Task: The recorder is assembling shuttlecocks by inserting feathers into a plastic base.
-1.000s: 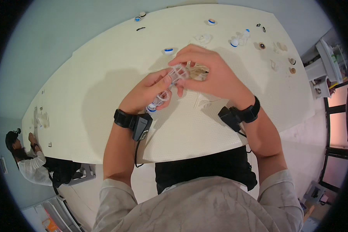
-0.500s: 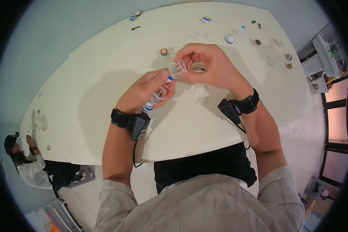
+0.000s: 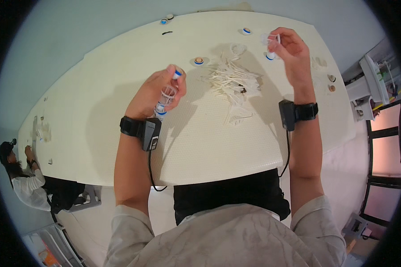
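My left hand [image 3: 153, 94] is closed round small clear plastic pieces over the middle of the table. Between its thumb and fingers shows a white cap with a blue band [image 3: 177, 74]. Below that sits a clear cylinder [image 3: 168, 92], with another blue-banded piece [image 3: 161, 108] under it by the palm. At the far right my right hand [image 3: 294, 51] has its fingers curled round a clear ringed plastic piece [image 3: 276, 39]. Just below those fingers is a white, blue-rimmed cap [image 3: 270, 56]. A heap of thin white sticks [image 3: 231, 79] lies between the hands.
Small round caps stand around: one with a tan top [image 3: 198, 60], another farther back [image 3: 247, 31], a blue one [image 3: 164, 21] at the far edge. A thin dark strip [image 3: 167, 33] lies near it. At the left, another person [image 3: 29, 182] sits by the table.
My right hand has left the left hand and moved to the far right, uncovering the heap of sticks. My left hand has shifted slightly left and still holds the clear pieces.
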`<state>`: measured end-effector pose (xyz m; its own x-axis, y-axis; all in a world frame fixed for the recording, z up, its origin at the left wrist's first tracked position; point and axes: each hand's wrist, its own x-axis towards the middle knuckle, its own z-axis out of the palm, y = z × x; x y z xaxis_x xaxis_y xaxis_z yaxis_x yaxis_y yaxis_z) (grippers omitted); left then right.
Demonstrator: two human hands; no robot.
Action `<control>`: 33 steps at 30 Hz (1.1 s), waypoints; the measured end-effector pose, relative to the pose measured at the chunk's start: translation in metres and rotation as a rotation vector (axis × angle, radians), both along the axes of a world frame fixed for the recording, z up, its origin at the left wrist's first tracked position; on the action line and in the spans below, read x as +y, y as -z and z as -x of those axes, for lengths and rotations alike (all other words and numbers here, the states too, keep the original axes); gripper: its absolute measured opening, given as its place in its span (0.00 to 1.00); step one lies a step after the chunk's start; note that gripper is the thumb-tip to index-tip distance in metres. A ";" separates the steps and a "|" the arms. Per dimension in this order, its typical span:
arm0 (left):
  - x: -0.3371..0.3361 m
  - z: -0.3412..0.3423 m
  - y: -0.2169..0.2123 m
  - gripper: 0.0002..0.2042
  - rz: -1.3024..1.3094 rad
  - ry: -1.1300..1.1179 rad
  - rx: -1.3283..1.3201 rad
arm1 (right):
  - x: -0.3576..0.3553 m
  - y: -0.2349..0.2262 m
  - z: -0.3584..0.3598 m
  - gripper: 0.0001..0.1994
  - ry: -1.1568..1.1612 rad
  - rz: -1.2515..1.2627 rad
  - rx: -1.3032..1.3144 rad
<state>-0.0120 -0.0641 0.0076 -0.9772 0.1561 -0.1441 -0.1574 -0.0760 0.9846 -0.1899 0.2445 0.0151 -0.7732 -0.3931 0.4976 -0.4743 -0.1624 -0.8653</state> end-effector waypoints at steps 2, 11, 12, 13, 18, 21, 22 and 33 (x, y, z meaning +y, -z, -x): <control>0.007 0.002 -0.001 0.22 -0.166 -0.047 0.051 | 0.003 0.010 0.011 0.21 0.176 -0.157 0.180; 0.027 0.001 0.014 0.18 -0.064 0.190 -0.070 | -0.058 -0.010 -0.073 0.20 -0.202 -0.282 0.287; 0.029 -0.002 0.014 0.18 -0.062 0.194 -0.075 | -0.064 -0.008 -0.086 0.20 -0.198 -0.280 0.283; 0.031 -0.003 0.013 0.17 -0.043 0.187 -0.048 | -0.068 -0.008 -0.095 0.18 -0.317 -0.257 0.295; 0.033 -0.004 0.009 0.16 -0.026 0.242 -0.003 | -0.074 0.007 -0.094 0.15 -0.353 -0.290 0.411; 0.033 -0.002 0.008 0.17 -0.017 0.183 -0.040 | -0.070 0.004 -0.088 0.14 -0.331 -0.283 0.409; 0.032 -0.002 0.008 0.18 -0.045 0.211 -0.013 | -0.064 -0.004 -0.084 0.13 -0.235 -0.322 0.268; 0.033 -0.001 0.006 0.28 0.000 0.227 -0.014 | -0.038 0.013 -0.029 0.11 0.428 -0.382 0.721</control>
<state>-0.0113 -0.0313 0.0019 -0.9147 0.3721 -0.1578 -0.1843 -0.0366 0.9822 -0.1613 0.2068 0.0021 -0.4439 -0.3821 0.8105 -0.8733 0.3873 -0.2956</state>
